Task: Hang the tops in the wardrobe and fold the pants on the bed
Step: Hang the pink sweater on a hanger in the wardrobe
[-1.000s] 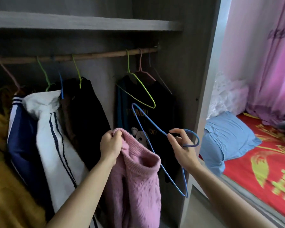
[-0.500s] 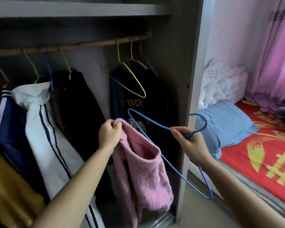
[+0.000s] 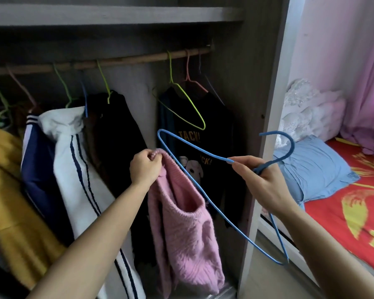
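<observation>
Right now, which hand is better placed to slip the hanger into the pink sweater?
Right. The right hand grips the blue hanger near its hook, its wire alongside the pink sweater opening; the left hand only pinches the sweater's edge up.

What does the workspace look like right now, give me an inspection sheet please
Surface: bed, red patterned cover, partly in view.
Job's things: pink sweater and blue hanger, both in hand, not yet on the rod; no pants seen.
Clutter: white fabric heap behind the blue pillow.
Hands: left hand grips the sweater's ribbed edge; right hand holds the hanger below its hook.
Cables: nothing seen.
Surroundings: open wardrobe, hung clothes, pink curtain.
</observation>
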`<action>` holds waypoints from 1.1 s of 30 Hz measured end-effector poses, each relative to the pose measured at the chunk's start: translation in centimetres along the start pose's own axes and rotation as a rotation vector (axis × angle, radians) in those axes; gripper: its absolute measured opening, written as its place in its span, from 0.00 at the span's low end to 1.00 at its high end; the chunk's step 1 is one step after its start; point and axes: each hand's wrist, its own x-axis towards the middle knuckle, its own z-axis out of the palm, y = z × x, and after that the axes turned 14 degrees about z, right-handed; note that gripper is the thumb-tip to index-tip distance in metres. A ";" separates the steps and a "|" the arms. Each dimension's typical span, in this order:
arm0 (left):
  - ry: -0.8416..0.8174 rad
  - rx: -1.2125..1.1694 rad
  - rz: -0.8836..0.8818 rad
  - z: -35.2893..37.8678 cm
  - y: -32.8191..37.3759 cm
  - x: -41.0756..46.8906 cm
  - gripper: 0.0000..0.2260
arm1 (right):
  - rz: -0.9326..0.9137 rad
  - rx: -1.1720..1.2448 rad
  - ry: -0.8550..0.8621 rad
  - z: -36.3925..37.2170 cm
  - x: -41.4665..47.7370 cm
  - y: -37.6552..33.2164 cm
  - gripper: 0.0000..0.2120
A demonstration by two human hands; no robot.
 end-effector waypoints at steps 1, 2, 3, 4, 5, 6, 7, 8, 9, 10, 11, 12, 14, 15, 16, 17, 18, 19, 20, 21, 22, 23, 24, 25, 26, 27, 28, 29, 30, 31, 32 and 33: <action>0.016 0.004 -0.002 -0.1 -0.3 0.2 0.05 | 0.014 -0.041 -0.043 -0.6 -0.4 -0.2 0.07; 0.033 0.013 0.004 -0.2 -0.6 0.5 0.06 | 0.046 -0.081 -0.089 -1.2 -0.7 -0.2 0.07; 0.044 0.036 0.020 -0.2 -0.9 0.6 0.06 | 0.087 -0.125 -0.132 -1.8 -0.9 -0.2 0.07; 0.048 0.070 0.043 -0.2 -1.0 0.6 0.07 | 0.126 -0.170 -0.170 -2.1 -1.0 -0.2 0.07; 0.044 0.104 0.068 -0.1 -1.0 0.6 0.07 | 0.158 -0.211 -0.197 -2.1 -0.9 -0.2 0.06; 0.033 0.130 0.097 0.1 -0.9 0.5 0.07 | 0.182 -0.245 -0.209 -1.8 -0.6 -0.2 0.06; 0.019 0.147 0.134 0.5 -0.5 0.3 0.07 | 0.195 -0.273 -0.207 -1.1 -0.1 -0.2 0.06; 0.002 0.152 0.179 0.9 -0.1 0.0 0.06 | 0.193 -0.295 -0.201 -0.1 0.5 -0.2 0.07; -0.015 0.146 0.229 1.3 0.4 -0.3 0.05 | 0.180 -0.321 -0.203 1.1 1.2 -0.1 0.08; -0.031 0.133 0.278 1.7 1.0 -0.7 0.04 | 0.173 -0.368 -0.216 2.5 2.0 0.1 0.10; -0.039 0.115 0.330 2.0 1.5 -1.0 0.05 | 0.190 -0.430 -0.241 4.1 2.5 0.4 0.12; -0.042 0.097 0.381 2.3 2.0 -1.2 0.05 | 0.241 -0.484 -0.272 5.7 3.0 0.9 0.14; -0.060 0.082 0.479 2.5 2.6 -1.6 0.09 | 0.393 -0.515 -0.325 7.9 3.8 2.0 0.15; -0.077 0.104 0.523 2.4 2.7 -1.8 0.11 | 0.475 -0.446 -0.333 8.3 4.2 2.3 0.14; -0.086 0.145 0.558 2.3 2.6 -2.1 0.12 | 0.538 -0.331 -0.317 8.3 4.7 2.4 0.12; -0.082 0.192 0.577 2.1 2.4 -2.3 0.13 | 0.579 -0.195 -0.289 8.0 5.3 2.3 0.11; -0.071 0.234 0.579 1.7 2.1 -2.4 0.13 | 0.600 -0.054 -0.261 7.6 5.8 2.0 0.11; -0.068 0.270 0.568 1.3 1.6 -2.3 0.11 | 0.600 0.060 -0.244 7.1 6.2 1.7 0.11; -0.082 0.298 0.544 0.9 1.3 -2.1 0.09 | 0.582 0.129 -0.245 6.7 6.4 1.3 0.12; -0.114 0.315 0.512 0.6 1.0 -1.9 0.08 | 0.555 0.161 -0.267 6.6 6.4 0.9 0.12; -0.155 0.311 0.479 0.3 0.8 -1.6 0.08 | 0.521 0.162 -0.304 6.6 6.3 0.5 0.12; -0.190 0.284 0.454 0.2 0.7 -1.2 0.08 | 0.483 0.133 -0.345 6.7 6.2 0.3 0.12; -0.208 0.244 0.441 0.1 0.8 -0.9 0.09 | 0.442 0.064 -0.381 7.0 6.0 0.2 0.13; -0.208 0.206 0.439 0.1 0.9 -0.7 0.09 | 0.405 -0.048 -0.409 7.2 5.8 0.3 0.13; -0.194 0.177 0.437 0.1 1.1 -0.6 0.08 | 0.380 -0.190 -0.436 7.4 5.7 0.5 0.14; -0.175 0.153 0.428 0.1 1.2 -0.4 0.08 | 0.371 -0.333 -0.477 7.6 5.5 0.9 0.13; -0.164 0.128 0.417 0.2 1.3 -0.3 0.08 | 0.377 -0.446 -0.532 7.7 5.3 1.5 0.12; -0.168 0.107 0.413 0.3 1.4 -0.2 0.08 | 0.390 -0.507 -0.578 7.8 5.1 1.9 0.12; -0.188 0.097 0.418 0.5 1.5 -0.3 0.08 | 0.402 -0.504 -0.589 7.8 5.0 2.3 0.11; -0.220 0.101 0.419 0.7 1.6 -0.5 0.08 | 0.418 -0.431 -0.551 7.7 5.1 2.6 0.11; -0.254 0.110 0.405 0.9 1.6 -0.8 0.08 | 0.449 -0.292 -0.467 7.5 5.4 2.8 0.10; -0.275 0.120 0.376 1.0 1.7 -1.0 0.08 | 0.491 -0.116 -0.364 7.3 5.9 3.0 0.10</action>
